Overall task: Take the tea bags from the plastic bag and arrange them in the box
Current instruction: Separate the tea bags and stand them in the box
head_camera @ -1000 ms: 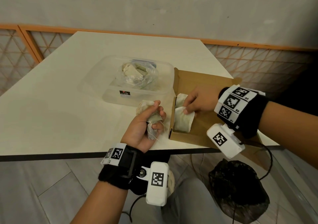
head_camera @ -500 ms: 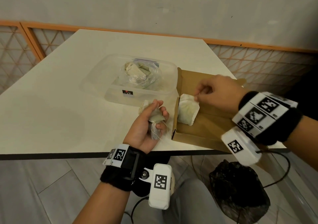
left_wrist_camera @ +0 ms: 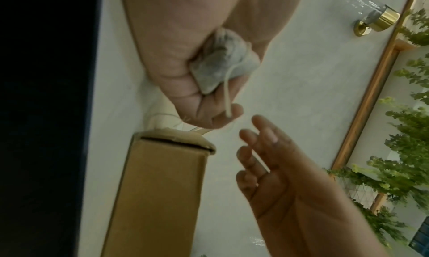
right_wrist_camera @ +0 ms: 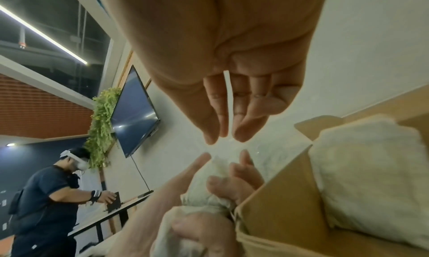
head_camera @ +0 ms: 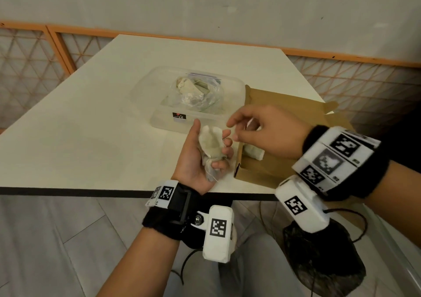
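Whereas a moment ago the right hand point(head_camera: 262, 132) was setting a tea bag point(head_camera: 254, 152) into the box point(head_camera: 268, 173), it now reaches, empty and loosely open, toward 9 o'clock, where the left hand point(head_camera: 200, 157) grips a bundle of tea bags point(head_camera: 210, 145) above the desk point(head_camera: 91, 125); the next transfer appears imminent.

Between the right hand point(head_camera: 264, 132) and the left hand point(head_camera: 200, 157) only a narrow gap stays open, just above the near-left corner of the cardboard box point(head_camera: 255, 173). The box wall stands just right of the left hand. Under the right hand a tea bag point(head_camera: 254, 152) fills the box's left end; the floor to its right looks bare. Beyond both hands the clear plastic container point(head_camera: 159, 119) blocks the way forward. Left of the left hand the table point(head_camera: 79, 137) lies open.
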